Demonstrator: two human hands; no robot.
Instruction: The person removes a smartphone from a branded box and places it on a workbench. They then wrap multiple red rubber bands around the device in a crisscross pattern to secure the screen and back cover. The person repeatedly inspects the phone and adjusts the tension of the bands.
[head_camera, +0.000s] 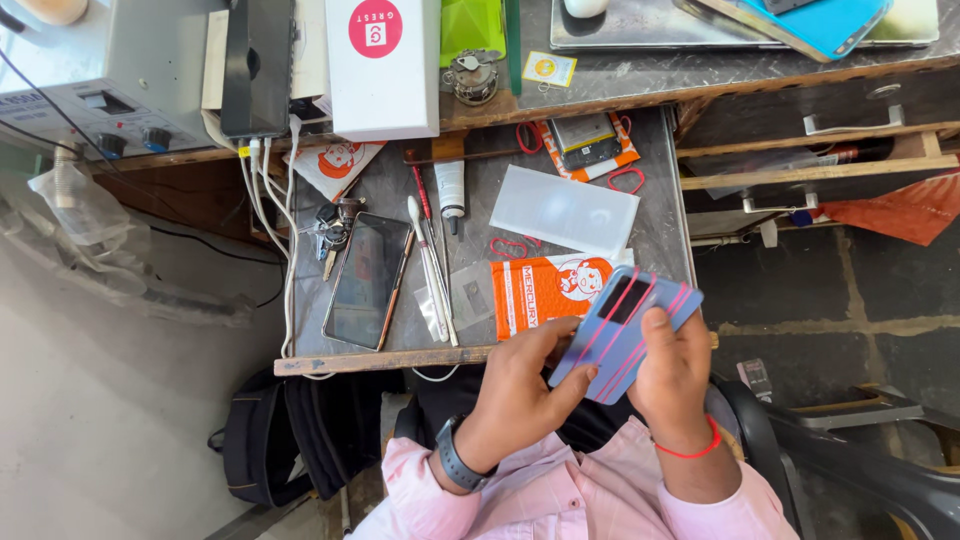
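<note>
Both my hands are on the blue phone (625, 335), held just off the near edge of the tabletop (660, 225): left hand (520, 385) pinching its lower end, right hand (672, 372) wrapped round the side, thumb on the back. Red rubber bands (612, 330) cross it. I'd guess it's light, stiff, slick and breakable, so grip the edges. Cluttered grey surface, stone floor (830, 290) below.
</note>
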